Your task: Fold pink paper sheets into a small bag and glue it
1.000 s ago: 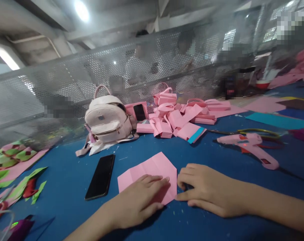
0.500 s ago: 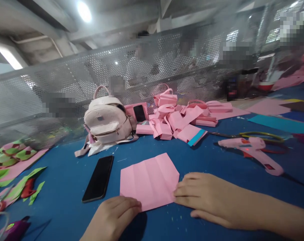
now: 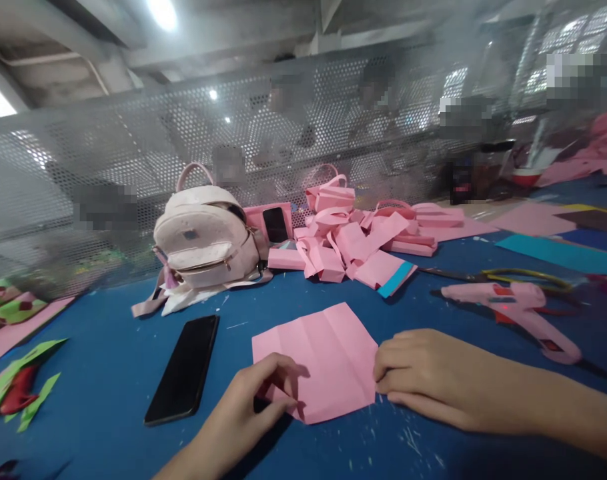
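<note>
A creased sheet of pink paper lies on the blue table between my hands, with fold lines running across it. My left hand is at its lower left corner, fingers curled and thumb close to them, pinching the edge; the fingertips are partly hidden. At the right edge, my right hand has its fingers bent together on the paper's side. A black phone lies left of the sheet. To the right rests a pink glue gun, its small red light on.
A pale backpack stands at the back, beside a pile of folded pink paper pieces. Scissors lie behind the glue gun, near a blue strip. Green scraps lie at left. A perforated metal screen closes off the far side.
My left hand has lifted its back and curled its fingers, thumb now showing at the paper's corner. The paper and right hand sit slightly further right in view; the camera has shifted a little.
</note>
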Action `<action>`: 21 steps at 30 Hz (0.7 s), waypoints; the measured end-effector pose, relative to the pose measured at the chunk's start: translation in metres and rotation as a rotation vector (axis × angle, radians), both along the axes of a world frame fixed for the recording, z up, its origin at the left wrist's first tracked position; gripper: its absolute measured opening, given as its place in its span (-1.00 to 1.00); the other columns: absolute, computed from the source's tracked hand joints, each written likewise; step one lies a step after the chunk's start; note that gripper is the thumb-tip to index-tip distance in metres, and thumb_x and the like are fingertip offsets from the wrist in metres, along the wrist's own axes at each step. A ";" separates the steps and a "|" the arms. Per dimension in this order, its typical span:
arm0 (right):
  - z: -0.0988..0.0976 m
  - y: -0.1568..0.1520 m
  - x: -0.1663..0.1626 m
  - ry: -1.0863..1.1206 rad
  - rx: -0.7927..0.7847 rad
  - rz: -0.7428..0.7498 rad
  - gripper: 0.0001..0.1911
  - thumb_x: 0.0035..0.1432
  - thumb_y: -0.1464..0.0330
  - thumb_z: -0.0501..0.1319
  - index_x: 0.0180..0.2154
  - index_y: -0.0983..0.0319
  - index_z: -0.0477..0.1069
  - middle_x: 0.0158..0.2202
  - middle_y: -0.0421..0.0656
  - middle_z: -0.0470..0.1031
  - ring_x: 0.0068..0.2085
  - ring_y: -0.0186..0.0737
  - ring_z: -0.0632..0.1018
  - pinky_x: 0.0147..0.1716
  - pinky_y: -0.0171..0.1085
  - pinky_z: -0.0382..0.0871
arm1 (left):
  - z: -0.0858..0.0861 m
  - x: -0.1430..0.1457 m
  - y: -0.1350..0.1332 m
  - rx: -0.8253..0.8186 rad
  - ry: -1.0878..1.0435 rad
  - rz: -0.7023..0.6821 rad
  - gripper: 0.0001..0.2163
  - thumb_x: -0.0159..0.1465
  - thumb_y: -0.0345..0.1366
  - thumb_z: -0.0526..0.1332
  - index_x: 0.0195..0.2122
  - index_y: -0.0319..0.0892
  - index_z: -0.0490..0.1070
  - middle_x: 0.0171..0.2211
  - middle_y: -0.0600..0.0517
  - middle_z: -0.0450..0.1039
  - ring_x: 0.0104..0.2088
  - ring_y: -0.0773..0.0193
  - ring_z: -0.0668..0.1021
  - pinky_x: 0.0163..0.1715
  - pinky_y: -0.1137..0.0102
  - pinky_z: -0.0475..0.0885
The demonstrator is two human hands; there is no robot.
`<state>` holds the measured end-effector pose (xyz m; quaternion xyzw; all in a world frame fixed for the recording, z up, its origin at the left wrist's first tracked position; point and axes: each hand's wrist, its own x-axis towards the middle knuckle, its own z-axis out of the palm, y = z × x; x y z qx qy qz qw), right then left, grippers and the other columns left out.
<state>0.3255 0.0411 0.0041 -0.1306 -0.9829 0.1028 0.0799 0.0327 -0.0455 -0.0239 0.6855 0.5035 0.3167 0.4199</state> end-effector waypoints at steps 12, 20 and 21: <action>-0.031 0.037 -0.020 0.029 -0.388 -0.135 -0.72 0.27 0.16 0.17 -0.03 0.10 0.37 -0.04 -0.12 0.40 -0.03 -0.13 0.41 -0.07 -0.19 0.27 | -0.017 -0.015 0.011 0.436 0.208 -0.205 -0.92 0.33 -0.41 0.15 -0.29 -0.13 0.40 -0.35 0.05 0.52 -0.33 0.34 0.51 -0.30 0.46 0.36; -0.031 0.042 -0.003 0.032 -0.508 -0.170 -0.55 0.19 0.11 0.25 0.07 0.10 0.35 0.07 -0.05 0.38 0.13 -0.01 0.35 0.09 -0.05 0.21 | -0.027 -0.021 0.017 0.828 0.385 -0.278 -0.86 0.38 -0.37 0.13 -0.32 -0.14 0.42 -0.44 0.07 0.49 -0.43 0.36 0.49 -0.46 0.44 0.33; -0.030 0.042 -0.002 0.028 -0.513 -0.177 -0.53 0.17 0.13 0.27 0.09 0.08 0.33 0.09 -0.05 0.37 0.14 0.00 0.34 0.10 -0.04 0.20 | -0.029 -0.020 0.017 0.824 0.385 -0.256 -0.85 0.38 -0.38 0.12 -0.35 -0.14 0.41 -0.47 0.08 0.47 -0.46 0.37 0.48 -0.49 0.46 0.33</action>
